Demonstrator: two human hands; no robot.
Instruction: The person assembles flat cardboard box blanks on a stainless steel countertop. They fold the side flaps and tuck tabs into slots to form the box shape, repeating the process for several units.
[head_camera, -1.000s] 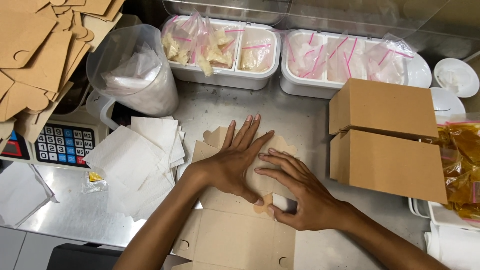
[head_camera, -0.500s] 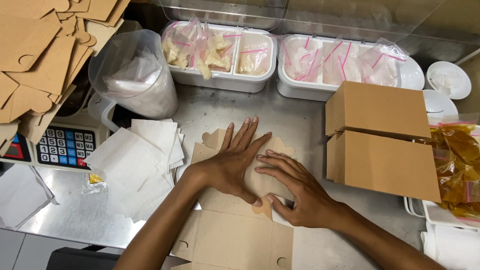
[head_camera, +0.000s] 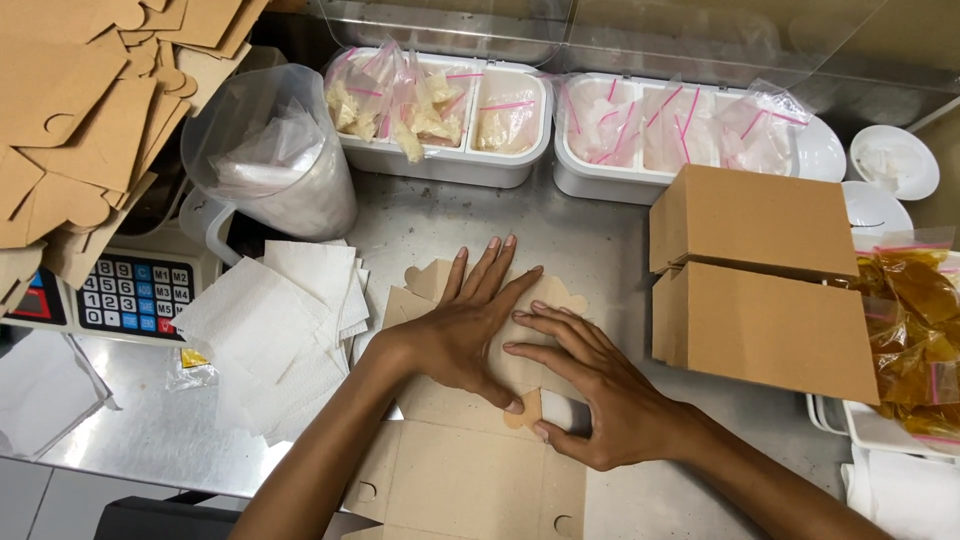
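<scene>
A flat brown cardboard box blank (head_camera: 470, 480) lies on the steel counter in front of me. My left hand (head_camera: 465, 325) presses flat on its far panel, fingers spread and pointing away. My right hand (head_camera: 590, 395) rests beside it on the same blank, fingers pointing left and the thumb tucked at a folded tab near the middle. Neither hand lifts the cardboard off the counter.
Two folded brown boxes (head_camera: 760, 280) sit at the right. White paper sheets (head_camera: 280, 320) lie left of the blank, beside a scale with a keypad (head_camera: 135, 295). Behind are a bagged jug (head_camera: 275, 155), two white tubs of small bags (head_camera: 450, 115), and stacked flat blanks (head_camera: 85, 110) upper left.
Both hands stay pressed on the cardboard blank in nearly the same pose. The view has shifted slightly.
</scene>
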